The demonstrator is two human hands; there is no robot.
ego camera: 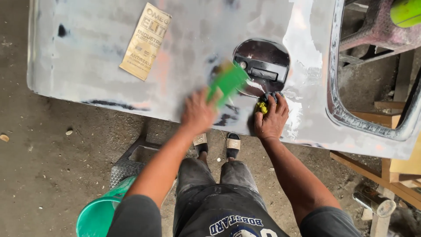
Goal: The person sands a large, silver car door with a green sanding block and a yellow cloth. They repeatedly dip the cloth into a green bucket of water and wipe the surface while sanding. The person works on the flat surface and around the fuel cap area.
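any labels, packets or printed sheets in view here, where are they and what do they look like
Printed paper sheet: lies flat and tilted on the grey car door panel, upper left of the left hand; long tan rectangle with dark print.
Printed lettering on shorts: bottom centre, white on dark cloth.
No screens or signs show.

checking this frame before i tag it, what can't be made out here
- Green flat tool in the left hand, head view: motion blur smears its edges, so its exact kind is unclear.
- Yellow-and-dark wad under the right hand: the fingers cover most of it.
- Green bucket: cut by the bottom edge and the left arm.
- Grey car panel: runs past the top and right edges.
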